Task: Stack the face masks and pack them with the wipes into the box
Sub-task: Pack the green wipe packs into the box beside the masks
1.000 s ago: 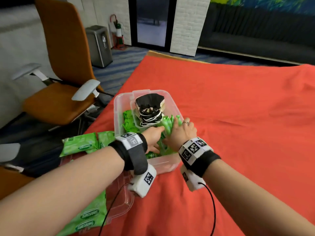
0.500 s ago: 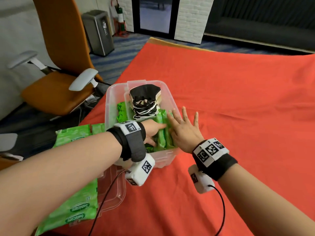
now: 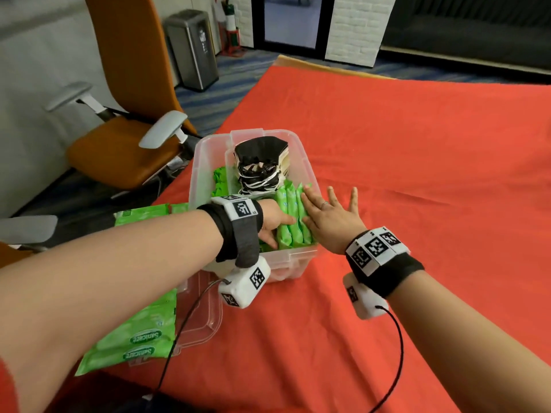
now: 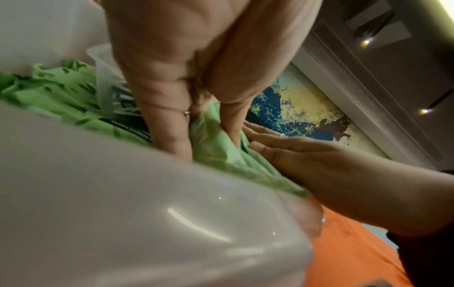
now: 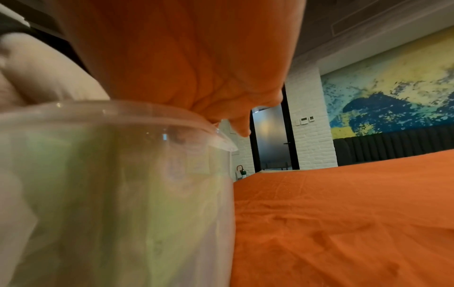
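A clear plastic box stands on the red cloth. A stack of black and white face masks fills its far part. Green wipe packs stand on edge in a row in its near right part. My left hand reaches into the box, and in the left wrist view its thumb and fingers pinch a green pack. My right hand lies flat with spread fingers against the right side of the packs, over the box's right rim.
More green wipe packs lie at the table's left edge, one partly on the clear lid near the box. An orange office chair stands left of the table. The red cloth stretches right and far.
My right hand has gone from curled fingers on the packs to flat and spread. The green packs now stand in a tidy upright row. My left hand stays in the box.
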The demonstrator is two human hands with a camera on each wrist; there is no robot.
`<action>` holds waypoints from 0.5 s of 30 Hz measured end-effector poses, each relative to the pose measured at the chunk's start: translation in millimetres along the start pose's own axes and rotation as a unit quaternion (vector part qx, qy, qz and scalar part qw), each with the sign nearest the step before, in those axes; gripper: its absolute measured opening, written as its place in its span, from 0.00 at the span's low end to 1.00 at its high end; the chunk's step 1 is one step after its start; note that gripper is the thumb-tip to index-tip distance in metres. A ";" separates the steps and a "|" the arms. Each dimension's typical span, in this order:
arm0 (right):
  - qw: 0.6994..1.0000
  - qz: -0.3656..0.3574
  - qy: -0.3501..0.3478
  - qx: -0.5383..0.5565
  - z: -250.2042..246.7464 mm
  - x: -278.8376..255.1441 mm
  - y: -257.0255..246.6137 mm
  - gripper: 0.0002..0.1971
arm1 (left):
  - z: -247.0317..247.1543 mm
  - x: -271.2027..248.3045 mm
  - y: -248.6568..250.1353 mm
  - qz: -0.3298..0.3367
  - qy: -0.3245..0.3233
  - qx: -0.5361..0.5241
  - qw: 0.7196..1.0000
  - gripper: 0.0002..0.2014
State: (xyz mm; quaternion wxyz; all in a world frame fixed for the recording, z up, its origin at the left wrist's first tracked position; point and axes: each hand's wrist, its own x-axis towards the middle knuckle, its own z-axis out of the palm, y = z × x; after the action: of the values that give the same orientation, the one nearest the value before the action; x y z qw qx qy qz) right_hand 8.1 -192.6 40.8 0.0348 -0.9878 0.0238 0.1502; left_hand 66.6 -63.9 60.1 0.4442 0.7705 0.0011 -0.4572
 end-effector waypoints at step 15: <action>0.905 -0.125 0.301 0.272 -48.4 -24.0 -70.7 0.25 | -112.8 -84.8 -66.2 0.177 0.279 -0.003 0.944 0.08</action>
State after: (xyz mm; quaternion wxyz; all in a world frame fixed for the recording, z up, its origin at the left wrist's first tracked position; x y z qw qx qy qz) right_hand 3.6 -125.0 98.4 0.3120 -0.9329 -0.0510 -0.1724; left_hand 69.6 87.8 95.8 0.5026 0.8534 -0.0104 -0.1381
